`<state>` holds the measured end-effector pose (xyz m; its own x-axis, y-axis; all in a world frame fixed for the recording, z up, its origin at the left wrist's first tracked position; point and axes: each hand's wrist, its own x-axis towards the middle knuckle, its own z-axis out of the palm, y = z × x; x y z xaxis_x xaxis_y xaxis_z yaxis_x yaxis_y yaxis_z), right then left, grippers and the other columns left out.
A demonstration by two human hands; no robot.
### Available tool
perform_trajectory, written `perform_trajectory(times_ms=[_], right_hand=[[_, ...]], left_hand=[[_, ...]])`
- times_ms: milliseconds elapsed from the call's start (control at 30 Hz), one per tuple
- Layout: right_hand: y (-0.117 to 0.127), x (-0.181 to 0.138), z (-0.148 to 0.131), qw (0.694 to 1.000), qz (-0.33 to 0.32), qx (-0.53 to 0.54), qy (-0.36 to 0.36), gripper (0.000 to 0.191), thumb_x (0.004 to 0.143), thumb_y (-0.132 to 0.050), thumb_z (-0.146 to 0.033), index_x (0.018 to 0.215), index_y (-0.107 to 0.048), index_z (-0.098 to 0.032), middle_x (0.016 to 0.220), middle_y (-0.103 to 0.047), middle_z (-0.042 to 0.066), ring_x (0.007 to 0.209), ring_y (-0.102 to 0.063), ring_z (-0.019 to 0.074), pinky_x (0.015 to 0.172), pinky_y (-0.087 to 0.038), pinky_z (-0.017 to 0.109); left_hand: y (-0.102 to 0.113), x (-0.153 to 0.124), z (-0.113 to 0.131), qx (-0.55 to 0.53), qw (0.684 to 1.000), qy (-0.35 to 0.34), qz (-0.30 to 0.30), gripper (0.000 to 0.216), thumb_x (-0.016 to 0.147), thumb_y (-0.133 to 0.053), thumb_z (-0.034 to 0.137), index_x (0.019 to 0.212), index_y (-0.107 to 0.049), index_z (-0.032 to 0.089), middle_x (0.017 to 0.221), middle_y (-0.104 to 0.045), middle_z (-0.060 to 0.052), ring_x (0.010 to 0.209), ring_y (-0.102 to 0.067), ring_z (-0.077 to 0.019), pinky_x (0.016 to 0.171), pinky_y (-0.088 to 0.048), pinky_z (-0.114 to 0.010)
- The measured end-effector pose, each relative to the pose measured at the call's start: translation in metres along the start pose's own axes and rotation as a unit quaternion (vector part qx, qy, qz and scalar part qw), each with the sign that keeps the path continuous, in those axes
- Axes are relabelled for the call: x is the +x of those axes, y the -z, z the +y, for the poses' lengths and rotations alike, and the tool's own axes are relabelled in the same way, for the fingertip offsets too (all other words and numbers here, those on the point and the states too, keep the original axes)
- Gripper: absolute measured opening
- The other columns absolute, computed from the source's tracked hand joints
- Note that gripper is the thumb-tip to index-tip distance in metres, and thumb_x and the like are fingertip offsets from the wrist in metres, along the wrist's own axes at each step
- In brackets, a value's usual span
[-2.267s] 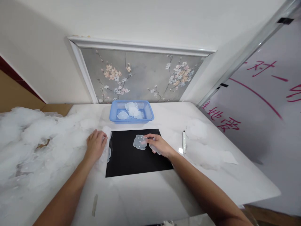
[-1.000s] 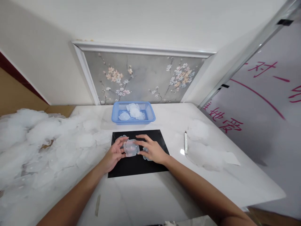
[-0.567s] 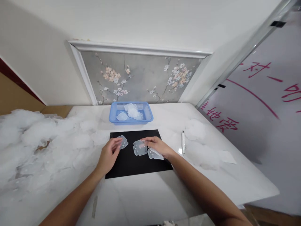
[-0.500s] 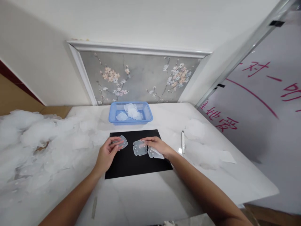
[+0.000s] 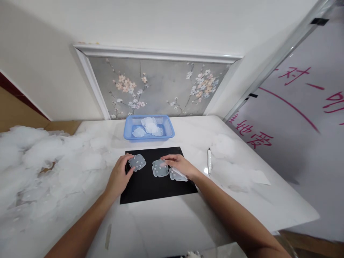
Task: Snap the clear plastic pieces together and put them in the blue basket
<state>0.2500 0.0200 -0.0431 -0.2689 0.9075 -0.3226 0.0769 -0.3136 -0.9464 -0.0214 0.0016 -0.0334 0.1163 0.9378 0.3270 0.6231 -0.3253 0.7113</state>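
Note:
Three translucent four-tabbed plastic lids with small white spots lie at or over a black mat (image 5: 150, 188). My left hand (image 5: 120, 175) is beside the left lid (image 5: 137, 162), thumb and fingers spread apart at its left edge. My right hand (image 5: 179, 165) has its fingers at the upper right edge of the middle lid (image 5: 159, 170), and a fingertip seems to show through it. Under the right palm sits the right lid (image 5: 175, 175), partly hidden, with a white flat piece (image 5: 180, 172) on it that I cannot make out.
A blue basket (image 5: 149, 138) holding several translucent lids stands behind the mat. A large heap of lids (image 5: 53, 161) covers the left side. To the right lie a white pen (image 5: 209, 162) and more translucent pieces (image 5: 231, 175). A whiteboard (image 5: 290, 125) stands at the right.
My left fingers have drawn back to the left and spread, uncovering the left lid, which now lies flatter. My right hand stays at the middle lid.

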Motion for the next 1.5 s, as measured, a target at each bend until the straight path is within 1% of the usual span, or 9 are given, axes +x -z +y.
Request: perform_trajectory(times_ms=[400,600,700,767,900,1033,1100,1300,1500], right_hand=[[-0.005,-0.002,-0.001,0.994,0.036,-0.041,0.093,0.039,0.077,-0.064,-0.048,0.097,-0.069,-0.015,0.073,-0.066,0.003,0.062,-0.057,0.0137,0.058,-0.042,0.026],[-0.007,-0.002,-0.001,0.977,0.093,-0.129,0.14,0.043,0.08,-0.061,-0.057,0.062,-0.052,-0.019,0.051,-0.045,-0.004,0.048,-0.042,0.0108,0.048,-0.033,0.025],[-0.01,-0.005,-0.002,0.943,0.086,-0.239,0.216,0.037,0.079,-0.068,-0.047,0.061,-0.05,-0.02,0.059,-0.048,-0.002,0.055,-0.048,0.0121,0.054,-0.04,0.026],[-0.015,-0.007,-0.003,0.911,0.037,-0.3,0.28,0.021,0.083,-0.065,-0.04,0.076,-0.062,-0.021,0.078,-0.058,0.002,0.069,-0.058,0.0146,0.064,-0.047,0.028],[-0.027,-0.005,0.0,0.831,-0.063,-0.433,0.345,0.021,0.092,-0.055,-0.027,0.11,-0.066,-0.025,0.117,-0.061,0.007,0.095,-0.065,0.0181,0.078,-0.051,0.029],[-0.039,-0.001,0.007,0.794,-0.061,-0.501,0.338,0.023,0.094,-0.049,-0.02,0.103,-0.069,-0.025,0.118,-0.065,0.005,0.087,-0.067,0.0159,0.07,-0.049,0.025],[-0.041,0.001,0.008,0.813,-0.054,-0.473,0.336,0.021,0.09,-0.051,-0.016,0.097,-0.069,-0.023,0.111,-0.067,0.006,0.085,-0.066,0.0155,0.07,-0.047,0.024],[-0.029,0.004,0.001,0.95,0.053,-0.238,0.194,0.016,0.085,-0.051,-0.024,0.086,-0.066,-0.019,0.067,-0.064,0.0,0.059,-0.056,0.0124,0.057,-0.042,0.023],[-0.005,0.009,-0.001,0.983,0.045,-0.148,0.103,0.022,0.08,-0.056,-0.032,0.086,-0.071,-0.017,0.073,-0.068,0.002,0.06,-0.055,0.0127,0.053,-0.039,0.023]], left_hand=[[-0.01,-0.004,-0.016,0.092,0.994,0.013,-0.051,0.058,0.079,-0.068,0.019,0.131,-0.044,0.024,0.133,-0.056,-0.011,0.126,-0.051,-0.0268,0.107,-0.04,-0.045],[-0.011,-0.008,-0.006,0.048,0.99,0.01,-0.132,0.069,0.08,-0.067,0.021,0.141,-0.035,0.028,0.132,-0.059,-0.008,0.124,-0.054,-0.0233,0.107,-0.039,-0.044],[0.001,-0.006,0.002,0.021,0.985,-0.019,-0.169,0.073,0.084,-0.062,0.029,0.147,-0.025,0.032,0.142,-0.051,-0.008,0.132,-0.045,-0.0231,0.11,-0.035,-0.044],[0.017,-0.001,0.004,0.031,0.987,-0.013,-0.16,0.062,0.087,-0.058,0.034,0.144,-0.034,0.03,0.142,-0.05,-0.009,0.131,-0.046,-0.0246,0.108,-0.036,-0.044],[0.059,0.01,-0.003,0.081,0.971,0.015,-0.223,0.025,0.083,-0.058,0.037,0.104,-0.065,0.027,0.107,-0.064,-0.005,0.104,-0.059,-0.025,0.09,-0.047,-0.038],[0.077,0.011,-0.011,0.11,0.953,0.024,-0.28,0.02,0.072,-0.064,0.024,0.092,-0.067,0.027,0.095,-0.058,-0.002,0.093,-0.057,-0.0229,0.08,-0.046,-0.032],[0.074,0.009,-0.012,0.122,0.95,0.025,-0.285,0.02,0.071,-0.062,0.02,0.089,-0.064,0.027,0.093,-0.056,-0.001,0.093,-0.054,-0.0227,0.078,-0.045,-0.031],[0.064,0.011,-0.003,0.183,0.943,0.017,-0.277,0.004,0.075,-0.057,0.021,0.077,-0.057,0.023,0.092,-0.054,-0.002,0.09,-0.05,-0.0234,0.08,-0.04,-0.036],[0.064,0.01,-0.008,0.121,0.949,0.035,-0.29,0.016,0.078,-0.053,0.023,0.093,-0.056,0.023,0.095,-0.054,-0.003,0.084,-0.054,-0.0204,0.076,-0.043,-0.033]])
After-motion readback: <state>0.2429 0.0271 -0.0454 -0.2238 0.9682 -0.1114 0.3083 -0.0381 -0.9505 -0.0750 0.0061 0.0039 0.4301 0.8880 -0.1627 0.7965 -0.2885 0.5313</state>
